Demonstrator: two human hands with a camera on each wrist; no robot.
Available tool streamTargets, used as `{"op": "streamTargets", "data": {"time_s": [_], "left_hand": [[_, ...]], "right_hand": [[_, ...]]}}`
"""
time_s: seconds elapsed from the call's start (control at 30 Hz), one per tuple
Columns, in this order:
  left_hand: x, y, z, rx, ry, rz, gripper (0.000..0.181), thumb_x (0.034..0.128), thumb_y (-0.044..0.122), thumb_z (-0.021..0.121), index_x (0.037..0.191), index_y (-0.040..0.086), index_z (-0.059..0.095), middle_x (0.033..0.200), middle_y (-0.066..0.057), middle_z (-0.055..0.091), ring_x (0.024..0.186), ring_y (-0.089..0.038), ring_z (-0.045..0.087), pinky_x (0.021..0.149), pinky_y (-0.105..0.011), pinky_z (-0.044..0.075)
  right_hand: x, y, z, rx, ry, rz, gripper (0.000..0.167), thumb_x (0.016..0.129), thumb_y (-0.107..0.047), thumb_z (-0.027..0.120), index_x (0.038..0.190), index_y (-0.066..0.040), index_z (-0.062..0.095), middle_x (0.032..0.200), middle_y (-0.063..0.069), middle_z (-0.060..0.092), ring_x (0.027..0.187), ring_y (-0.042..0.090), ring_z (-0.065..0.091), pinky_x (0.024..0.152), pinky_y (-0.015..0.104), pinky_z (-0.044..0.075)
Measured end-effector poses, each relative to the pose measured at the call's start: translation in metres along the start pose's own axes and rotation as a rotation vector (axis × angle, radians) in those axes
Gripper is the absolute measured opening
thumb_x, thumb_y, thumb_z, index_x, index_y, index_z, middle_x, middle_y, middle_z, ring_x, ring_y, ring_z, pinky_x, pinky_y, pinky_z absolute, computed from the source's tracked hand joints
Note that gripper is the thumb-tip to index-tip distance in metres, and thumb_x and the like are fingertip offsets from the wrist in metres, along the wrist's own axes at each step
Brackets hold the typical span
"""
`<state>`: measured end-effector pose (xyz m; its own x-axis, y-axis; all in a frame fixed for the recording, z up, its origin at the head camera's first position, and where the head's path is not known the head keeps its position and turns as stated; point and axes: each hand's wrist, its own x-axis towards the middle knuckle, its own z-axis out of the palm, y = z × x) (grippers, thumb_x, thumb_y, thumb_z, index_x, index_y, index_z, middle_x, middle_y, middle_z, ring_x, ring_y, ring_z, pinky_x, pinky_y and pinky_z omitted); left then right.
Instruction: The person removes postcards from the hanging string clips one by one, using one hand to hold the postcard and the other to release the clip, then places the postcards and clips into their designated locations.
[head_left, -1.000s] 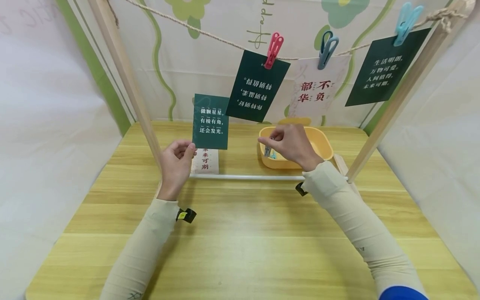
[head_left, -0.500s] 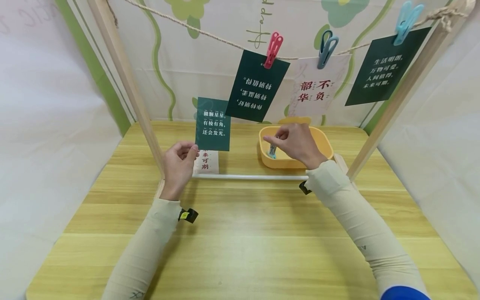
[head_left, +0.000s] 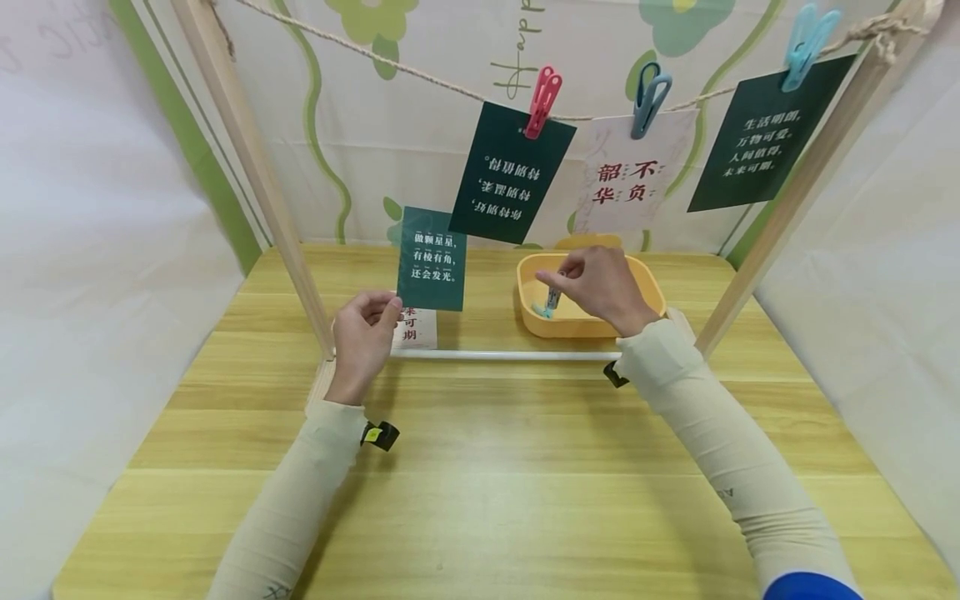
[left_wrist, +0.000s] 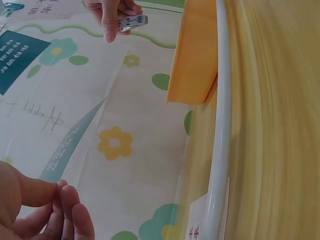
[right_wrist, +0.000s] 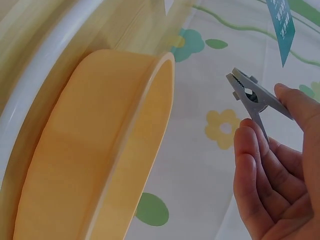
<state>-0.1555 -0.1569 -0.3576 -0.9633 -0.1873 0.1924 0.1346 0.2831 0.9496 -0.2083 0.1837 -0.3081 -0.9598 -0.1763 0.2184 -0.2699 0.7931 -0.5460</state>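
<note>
My left hand [head_left: 362,346] pinches a dark green card [head_left: 430,265] with white writing by its lower left corner, thumb against fingers. The card stands upright, below and left of a hung green card. Over the yellow basket [head_left: 577,328] my right hand [head_left: 603,287] holds a grey clothespin [right_wrist: 254,95] between thumb and fingers. In the right wrist view the pin's toothed ends point away from the hand and lie close together. Something light blue [head_left: 542,312] lies in the basket, just below the pin; its shape is too small to tell.
A twine line [head_left: 360,52] runs between two wooden posts. On it hang a green card [head_left: 512,179] under a red clothespin [head_left: 543,102], a pale card [head_left: 637,175] and another green card [head_left: 765,137] under blue clothespins. A pale card [head_left: 417,333] lies behind the white bar [head_left: 502,355].
My left hand has moved slightly right and down with the green card. My right hand has shifted a little to the right over the basket, still holding the clothespin.
</note>
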Motion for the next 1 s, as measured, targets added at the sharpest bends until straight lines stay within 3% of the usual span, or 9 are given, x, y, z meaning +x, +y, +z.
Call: {"op": "streamTargets", "data": {"time_s": [0.2, 0.43, 0.63, 0.83, 1.0], "left_hand": [[-0.001, -0.005, 0.003, 0.03, -0.041, -0.04, 0.025, 0.108, 0.018, 0.061, 0.121, -0.001, 0.069, 0.112, -0.021, 0.074, 0.098, -0.028, 0.069, 0.078, -0.014, 0.055], [-0.003, -0.005, 0.006, 0.037, -0.049, -0.033, 0.023, 0.1074, 0.017, 0.062, 0.119, -0.002, 0.07, 0.111, -0.024, 0.075, 0.104, -0.04, 0.07, 0.074, -0.015, 0.053], [-0.004, -0.006, 0.009, 0.067, -0.051, -0.033, 0.024, 0.1074, 0.019, 0.063, 0.119, 0.0, 0.072, 0.109, -0.021, 0.077, 0.097, -0.03, 0.071, 0.072, -0.017, 0.054], [-0.003, -0.01, 0.012, 0.051, -0.062, -0.021, 0.023, 0.1066, 0.016, 0.063, 0.118, -0.002, 0.072, 0.111, -0.027, 0.076, 0.101, -0.041, 0.073, 0.069, -0.014, 0.052], [-0.003, -0.01, 0.016, 0.047, -0.071, -0.024, 0.022, 0.1058, 0.014, 0.064, 0.117, -0.003, 0.072, 0.11, -0.028, 0.075, 0.099, -0.039, 0.074, 0.068, -0.013, 0.052]], "right_hand": [[0.0, 0.004, 0.0, -0.016, -0.004, 0.031, 0.039, 0.094, -0.049, 0.078, 0.088, -0.011, 0.081, 0.08, 0.007, 0.077, 0.068, 0.023, 0.063, 0.058, 0.031, 0.049], [0.0, 0.011, 0.001, -0.02, 0.017, 0.039, 0.039, 0.094, -0.049, 0.078, 0.086, -0.012, 0.08, 0.082, 0.007, 0.077, 0.07, 0.024, 0.063, 0.059, 0.032, 0.049], [0.001, 0.018, 0.003, -0.033, 0.046, 0.014, 0.039, 0.094, -0.047, 0.08, 0.086, -0.009, 0.081, 0.084, 0.009, 0.078, 0.072, 0.024, 0.064, 0.06, 0.032, 0.05], [0.002, 0.023, 0.005, -0.05, 0.065, -0.004, 0.041, 0.093, -0.047, 0.08, 0.087, -0.006, 0.082, 0.084, 0.012, 0.077, 0.071, 0.025, 0.064, 0.06, 0.03, 0.05], [0.001, 0.026, 0.005, -0.049, 0.075, -0.018, 0.042, 0.093, -0.047, 0.08, 0.087, -0.005, 0.081, 0.085, 0.014, 0.078, 0.073, 0.025, 0.066, 0.06, 0.029, 0.05]]}}
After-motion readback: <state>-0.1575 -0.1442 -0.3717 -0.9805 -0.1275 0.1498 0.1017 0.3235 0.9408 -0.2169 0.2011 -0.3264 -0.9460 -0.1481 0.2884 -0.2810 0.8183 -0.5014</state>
